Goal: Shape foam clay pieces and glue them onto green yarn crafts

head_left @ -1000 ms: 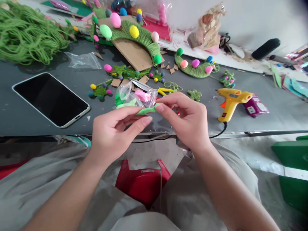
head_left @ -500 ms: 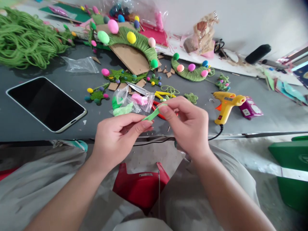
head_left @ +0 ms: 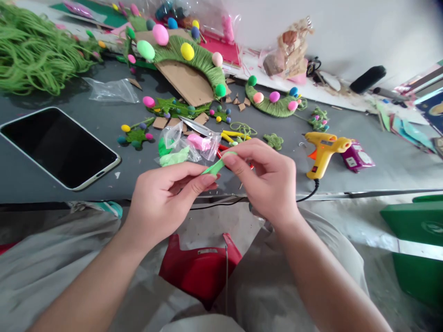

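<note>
A thin, light green strip of modelling clay stretches between my two hands, just above the table's front edge. One end is pinched between the thumb and fingers of my left hand. My right hand pinches the other end, its remaining fingers curled. Right behind the hands lie clear plastic bags of green and pink clay. Scissors with their blades showing rest beside them, and red-handled and yellow-handled tools are partly hidden by my right hand.
A phone lies at the left, below a heap of green yarn. Yarn-wrapped arcs with coloured balls stand behind. At the right are a yellow glue gun with a cord and a purple packet. A red stool is below.
The view has shifted slightly, so most things sit a little further left. Both hands keep their pinch on the clay strip, which looks slightly more tilted or folded.
</note>
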`<state>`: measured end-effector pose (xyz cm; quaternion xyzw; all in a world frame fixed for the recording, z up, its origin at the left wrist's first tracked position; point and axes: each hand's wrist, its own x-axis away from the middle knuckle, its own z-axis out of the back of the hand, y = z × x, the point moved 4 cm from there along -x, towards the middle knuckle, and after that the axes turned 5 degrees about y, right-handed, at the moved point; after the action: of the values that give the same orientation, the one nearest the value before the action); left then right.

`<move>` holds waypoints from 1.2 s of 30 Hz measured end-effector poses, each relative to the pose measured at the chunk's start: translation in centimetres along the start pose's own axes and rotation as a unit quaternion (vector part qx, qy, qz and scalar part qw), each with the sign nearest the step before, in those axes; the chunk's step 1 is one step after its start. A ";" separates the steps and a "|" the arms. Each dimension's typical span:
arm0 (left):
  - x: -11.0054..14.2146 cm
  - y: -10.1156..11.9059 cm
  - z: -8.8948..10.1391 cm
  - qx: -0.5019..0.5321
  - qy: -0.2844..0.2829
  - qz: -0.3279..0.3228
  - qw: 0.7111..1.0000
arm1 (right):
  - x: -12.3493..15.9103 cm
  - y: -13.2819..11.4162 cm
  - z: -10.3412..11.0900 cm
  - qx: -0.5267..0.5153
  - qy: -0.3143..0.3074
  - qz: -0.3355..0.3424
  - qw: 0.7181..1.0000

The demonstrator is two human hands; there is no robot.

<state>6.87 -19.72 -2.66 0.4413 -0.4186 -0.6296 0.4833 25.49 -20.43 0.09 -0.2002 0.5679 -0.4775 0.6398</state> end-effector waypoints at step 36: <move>-0.1 -0.1 -0.3 0.128 -0.045 0.055 0.989 | 0.5 0.3 -1.3 -0.031 -0.101 -0.026 0.994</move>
<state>7.19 -19.64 -2.85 0.4469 -0.5405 -0.5624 0.4380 24.37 -20.37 -0.81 -0.2818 0.5095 -0.4539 0.6745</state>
